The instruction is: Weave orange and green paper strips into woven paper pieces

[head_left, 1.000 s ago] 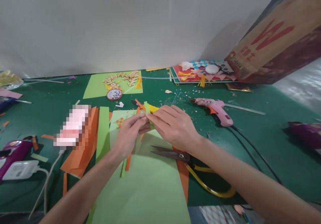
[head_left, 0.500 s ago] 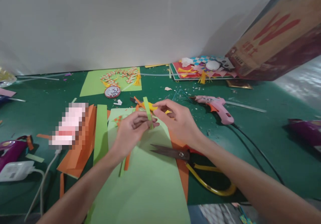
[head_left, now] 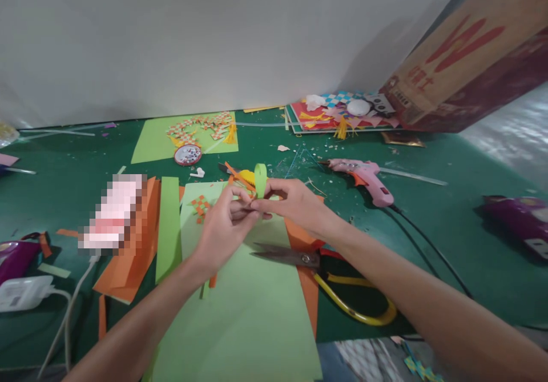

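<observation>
A light green paper strip (head_left: 260, 180) stands bent into a loop above my fingertips. My left hand (head_left: 229, 216) pinches its lower part, and my right hand (head_left: 291, 199) closes on it from the other side, so the fingertips of both hands meet. The strip's lower ends are hidden by the fingers. Beneath my hands lies a large pale green paper sheet (head_left: 240, 325). A small orange and green woven paper piece (head_left: 200, 206) rests on it, left of my left hand. Scissors (head_left: 295, 256) with yellow and red handles lie below my right hand, blades pointing left.
Right of my hands is a pink glue gun (head_left: 363, 179) with a cord. Orange paper (head_left: 132, 262) and a blurred-out phone-like object (head_left: 113, 213) on a cable sit at left. Behind are a small dish of beads (head_left: 187, 155), woven paper work (head_left: 201, 126) and a paper bag (head_left: 466, 68).
The green strip, upright and nearly straight before, is now curled over into a loop. My right hand has come down and left to meet my left fingertips. The view has shifted slightly.
</observation>
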Motion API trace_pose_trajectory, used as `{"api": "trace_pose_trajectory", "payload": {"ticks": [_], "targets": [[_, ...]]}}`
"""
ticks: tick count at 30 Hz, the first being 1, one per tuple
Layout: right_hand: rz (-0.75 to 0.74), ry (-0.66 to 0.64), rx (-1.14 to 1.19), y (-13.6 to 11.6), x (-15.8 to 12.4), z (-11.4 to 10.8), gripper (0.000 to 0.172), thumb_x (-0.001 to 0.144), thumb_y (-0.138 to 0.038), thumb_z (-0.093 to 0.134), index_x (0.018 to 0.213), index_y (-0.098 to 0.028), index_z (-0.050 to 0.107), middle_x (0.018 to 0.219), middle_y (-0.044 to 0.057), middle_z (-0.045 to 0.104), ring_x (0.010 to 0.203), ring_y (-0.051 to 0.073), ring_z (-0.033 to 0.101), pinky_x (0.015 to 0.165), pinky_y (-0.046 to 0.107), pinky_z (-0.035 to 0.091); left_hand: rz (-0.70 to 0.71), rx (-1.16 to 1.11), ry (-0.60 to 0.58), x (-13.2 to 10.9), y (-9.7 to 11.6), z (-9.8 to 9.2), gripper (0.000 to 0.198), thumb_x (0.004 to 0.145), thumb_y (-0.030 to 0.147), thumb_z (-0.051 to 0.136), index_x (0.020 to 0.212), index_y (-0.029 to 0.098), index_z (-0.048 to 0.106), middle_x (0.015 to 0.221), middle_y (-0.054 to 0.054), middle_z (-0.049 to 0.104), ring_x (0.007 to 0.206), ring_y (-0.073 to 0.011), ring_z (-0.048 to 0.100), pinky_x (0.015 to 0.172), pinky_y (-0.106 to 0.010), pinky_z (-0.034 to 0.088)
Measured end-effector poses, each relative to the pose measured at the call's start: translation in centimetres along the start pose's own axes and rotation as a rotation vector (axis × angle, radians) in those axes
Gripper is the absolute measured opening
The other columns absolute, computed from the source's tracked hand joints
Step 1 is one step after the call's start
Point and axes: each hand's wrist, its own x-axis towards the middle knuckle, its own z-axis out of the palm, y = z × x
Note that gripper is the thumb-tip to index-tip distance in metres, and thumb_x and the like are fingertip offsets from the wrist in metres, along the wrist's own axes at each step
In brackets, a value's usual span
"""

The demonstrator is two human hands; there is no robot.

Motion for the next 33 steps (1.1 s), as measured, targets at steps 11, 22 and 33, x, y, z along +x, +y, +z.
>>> {"api": "trace_pose_trajectory", "payload": {"ticks": [11, 22, 33], "targets": [[0.062, 0.061, 0.242, -0.06, 0.01, 0.07, 0.025, 0.061, -0.034, 0.074, 0.059, -0.017, 0.056, 0.059, -0.005, 0.054, 0.054, 0.007, 0.042, 0.053, 0.025, 0.032, -0.118, -0.102, -0.004, 0.18, -0.21, 0.18, 0.027, 0.072, 0.012, 0.07, 0.074, 0.019, 0.044, 0.069, 0.001, 0.073, 0.074, -0.0169, 0.073, 0.075, -0.028, 0.058], [0.034, 0.065, 0.206, 0.49, 0.1, 0.13, 0.025, 0.062, -0.035, 0.072, 0.061, -0.018, 0.055, 0.064, -0.002, 0.056, 0.061, 0.01, 0.048, 0.056, 0.026, 0.036, -0.106, -0.113, -0.033, 0.38, -0.04, 0.04, 0.024, 0.076, 0.014, 0.066, 0.074, 0.019, 0.043, 0.07, 0.0, 0.073, 0.071, -0.0176, 0.073, 0.07, -0.028, 0.059], [-0.007, 0.057, -0.036, 0.16, 0.06, -0.16, 0.029, 0.071, -0.039, 0.065, 0.054, -0.018, 0.053, 0.054, -0.005, 0.048, 0.055, 0.008, 0.04, 0.052, 0.025, 0.028, -0.092, -0.112, -0.029, 0.45, -0.04, -0.16, 0.026, 0.076, 0.025, 0.068, 0.073, 0.019, 0.043, 0.067, 0.0, 0.071, 0.071, -0.0198, 0.073, 0.074, -0.034, 0.059]]}}
